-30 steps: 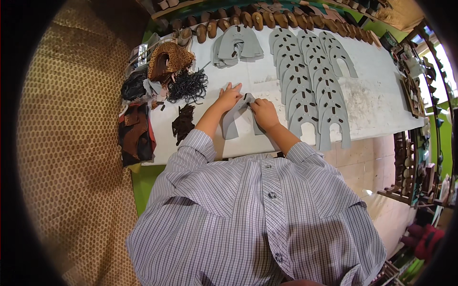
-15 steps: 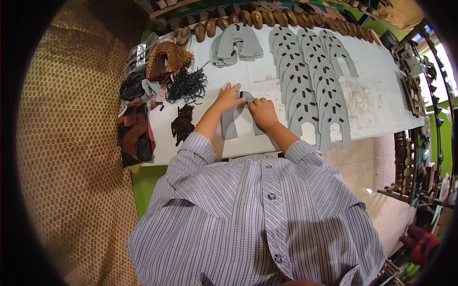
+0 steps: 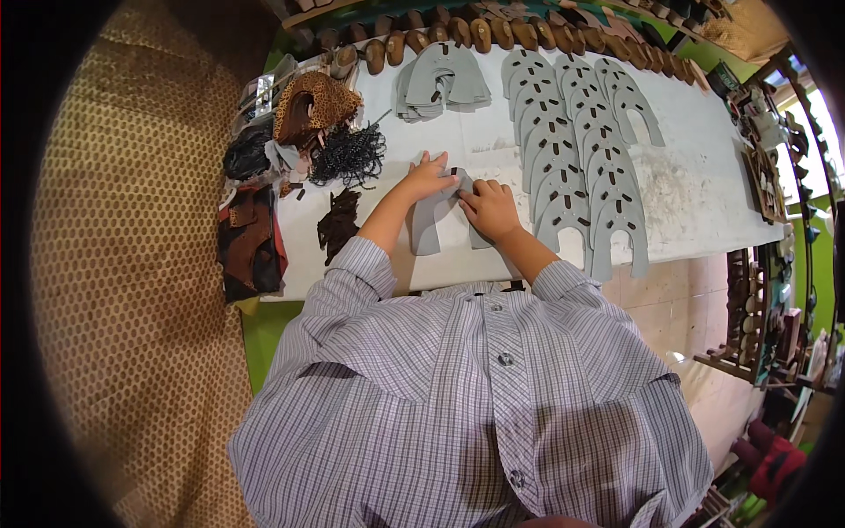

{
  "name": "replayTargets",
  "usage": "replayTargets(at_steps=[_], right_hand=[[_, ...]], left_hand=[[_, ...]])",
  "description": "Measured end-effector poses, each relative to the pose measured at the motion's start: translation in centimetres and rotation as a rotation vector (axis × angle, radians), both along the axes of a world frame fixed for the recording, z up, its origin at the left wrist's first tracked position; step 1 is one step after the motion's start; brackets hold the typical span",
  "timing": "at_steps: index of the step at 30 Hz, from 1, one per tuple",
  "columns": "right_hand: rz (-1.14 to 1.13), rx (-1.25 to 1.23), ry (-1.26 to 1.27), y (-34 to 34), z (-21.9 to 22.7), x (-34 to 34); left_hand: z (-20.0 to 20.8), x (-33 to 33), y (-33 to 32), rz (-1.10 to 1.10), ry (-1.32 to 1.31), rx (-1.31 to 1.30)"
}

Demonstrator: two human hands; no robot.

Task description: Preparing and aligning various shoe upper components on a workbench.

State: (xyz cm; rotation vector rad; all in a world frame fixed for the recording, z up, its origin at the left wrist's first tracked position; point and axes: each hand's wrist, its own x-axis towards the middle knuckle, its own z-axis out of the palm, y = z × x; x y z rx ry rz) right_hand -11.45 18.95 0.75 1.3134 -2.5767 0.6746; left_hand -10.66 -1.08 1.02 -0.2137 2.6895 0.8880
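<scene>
A grey U-shaped shoe-upper piece [image 3: 426, 231] lies flat on the table in front of me, its curved end away from me. My left hand [image 3: 428, 181] rests on its left side, palm down with fingers spread, the thumb near a small dark strip at the curve. Over the right side is my right hand [image 3: 491, 211]; its thumb reaches the piece near the curve, and the bent fingers stand apart from it. Part of the piece is hidden under both hands. Left of my left forearm sits a pile of dark brown strips [image 3: 338, 224].
Overlapping grey uppers with dark strips [image 3: 553, 145] run in columns on the right. A stack of grey uppers [image 3: 440, 75] lies farther back, before a row of brown shoe lasts [image 3: 480, 35]. Leopard-print material [image 3: 319, 101], black cords [image 3: 349, 155] and brown scraps [image 3: 251, 246] crowd the left.
My right thumb and fingers have spread apart slightly at the curve of the upper. My left hand stays on the piece. The whole view has shifted a little.
</scene>
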Motion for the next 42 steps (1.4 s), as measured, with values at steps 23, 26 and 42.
replayTargets(at_steps=[23, 26, 42], right_hand=[[-0.030, -0.056, -0.007, 0.4, -0.9, -0.2], [-0.035, -0.063, 0.003, 0.3, -0.9, -0.2], [-0.047, -0.002, -0.076, 0.5, -0.2, -0.2]], left_hand=[[0.4, 0.1, 0.8, -0.079, 0.089, -0.095], [0.4, 0.0, 0.9, -0.100, 0.093, -0.161], [0.5, 0.6, 2.5, -0.167, 0.258, -0.318]])
